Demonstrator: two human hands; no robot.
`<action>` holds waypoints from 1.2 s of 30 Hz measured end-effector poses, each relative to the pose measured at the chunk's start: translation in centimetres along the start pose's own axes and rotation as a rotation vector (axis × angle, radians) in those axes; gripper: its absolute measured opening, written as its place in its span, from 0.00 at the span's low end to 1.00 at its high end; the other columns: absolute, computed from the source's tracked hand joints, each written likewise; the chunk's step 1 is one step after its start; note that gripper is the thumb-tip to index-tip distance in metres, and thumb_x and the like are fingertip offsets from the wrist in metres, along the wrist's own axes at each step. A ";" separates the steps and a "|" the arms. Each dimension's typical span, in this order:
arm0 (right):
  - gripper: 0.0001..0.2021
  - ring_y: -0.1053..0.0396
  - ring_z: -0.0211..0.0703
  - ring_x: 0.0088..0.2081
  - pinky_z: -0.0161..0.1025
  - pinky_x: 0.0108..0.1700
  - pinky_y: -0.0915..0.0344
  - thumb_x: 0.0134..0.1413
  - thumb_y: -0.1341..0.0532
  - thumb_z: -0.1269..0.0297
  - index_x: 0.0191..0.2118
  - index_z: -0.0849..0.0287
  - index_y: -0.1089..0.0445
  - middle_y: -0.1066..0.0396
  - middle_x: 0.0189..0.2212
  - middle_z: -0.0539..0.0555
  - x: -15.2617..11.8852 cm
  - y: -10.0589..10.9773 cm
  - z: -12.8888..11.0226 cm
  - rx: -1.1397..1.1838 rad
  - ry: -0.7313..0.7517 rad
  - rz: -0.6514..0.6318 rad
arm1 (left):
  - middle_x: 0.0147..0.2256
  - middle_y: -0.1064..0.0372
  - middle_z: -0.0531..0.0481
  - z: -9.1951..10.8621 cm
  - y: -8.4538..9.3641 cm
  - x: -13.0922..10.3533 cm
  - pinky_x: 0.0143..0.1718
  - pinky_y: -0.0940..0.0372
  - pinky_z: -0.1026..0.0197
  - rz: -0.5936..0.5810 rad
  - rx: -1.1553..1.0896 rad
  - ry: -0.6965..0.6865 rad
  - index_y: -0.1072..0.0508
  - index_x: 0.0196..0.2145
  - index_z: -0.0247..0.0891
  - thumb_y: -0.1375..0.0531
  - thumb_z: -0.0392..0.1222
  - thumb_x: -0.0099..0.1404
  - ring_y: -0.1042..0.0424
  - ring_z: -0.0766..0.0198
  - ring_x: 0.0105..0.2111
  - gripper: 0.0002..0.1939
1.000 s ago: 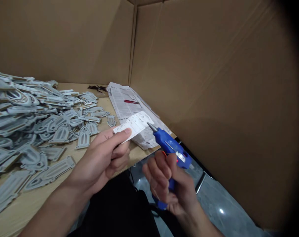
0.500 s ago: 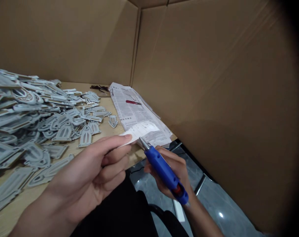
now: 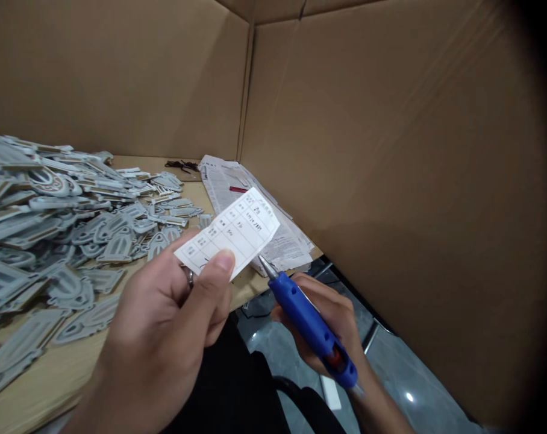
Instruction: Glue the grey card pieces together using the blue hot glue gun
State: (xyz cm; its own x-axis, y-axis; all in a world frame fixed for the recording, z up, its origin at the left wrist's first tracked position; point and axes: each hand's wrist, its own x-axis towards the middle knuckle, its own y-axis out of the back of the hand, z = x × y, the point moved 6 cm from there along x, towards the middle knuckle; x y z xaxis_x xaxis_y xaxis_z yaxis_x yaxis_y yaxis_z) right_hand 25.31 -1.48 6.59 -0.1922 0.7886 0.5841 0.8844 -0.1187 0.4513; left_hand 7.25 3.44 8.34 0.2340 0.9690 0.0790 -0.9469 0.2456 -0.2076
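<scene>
My left hand point(image 3: 178, 307) pinches a white paper label point(image 3: 237, 232) between thumb and fingers. The label's printed grid with handwritten entries faces up toward me. My right hand point(image 3: 328, 313) is wrapped round a blue hot glue gun point(image 3: 307, 316). Its metal nozzle points up and left, close to the label's lower right edge; whether they touch I cannot tell. A bit of clear stick shows at the gun's rear end. Left of my left hand lies a big pile of grey-white flat moulded pieces point(image 3: 115, 244), some with brown edges.
Sheets of newspaper point(image 3: 291, 250) lie along the table's right side, with a red pen-like item point(image 3: 238, 189) on them. Dark thin strands point(image 3: 182, 165) rest at the back. Cardboard walls point(image 3: 368, 132) enclose the back and right. Below is a shiny floor point(image 3: 391, 374).
My left hand has turned over, so the label now shows its written face instead of lying nearly edge-on. The glue gun has shifted slightly down and right.
</scene>
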 end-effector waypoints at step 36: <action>0.12 0.38 0.47 0.36 0.42 0.34 0.44 0.75 0.50 0.72 0.40 0.60 0.31 0.31 0.35 0.56 0.3 1.2 -1.4 -0.625 0.109 -0.146 | 0.14 0.48 0.59 1.2 -0.1 0.5 0.23 0.38 0.66 0.084 0.328 -0.095 0.30 0.28 0.43 0.34 0.44 0.63 0.36 0.62 0.22 0.09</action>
State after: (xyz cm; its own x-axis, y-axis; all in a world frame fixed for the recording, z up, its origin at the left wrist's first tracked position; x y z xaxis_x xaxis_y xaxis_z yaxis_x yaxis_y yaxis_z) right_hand 25.67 -2.20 8.28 -0.3629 0.7611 0.5376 0.4383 -0.3697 0.8193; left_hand 7.19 3.87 9.52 0.1456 0.9748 0.1689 -0.9860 0.1289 0.1058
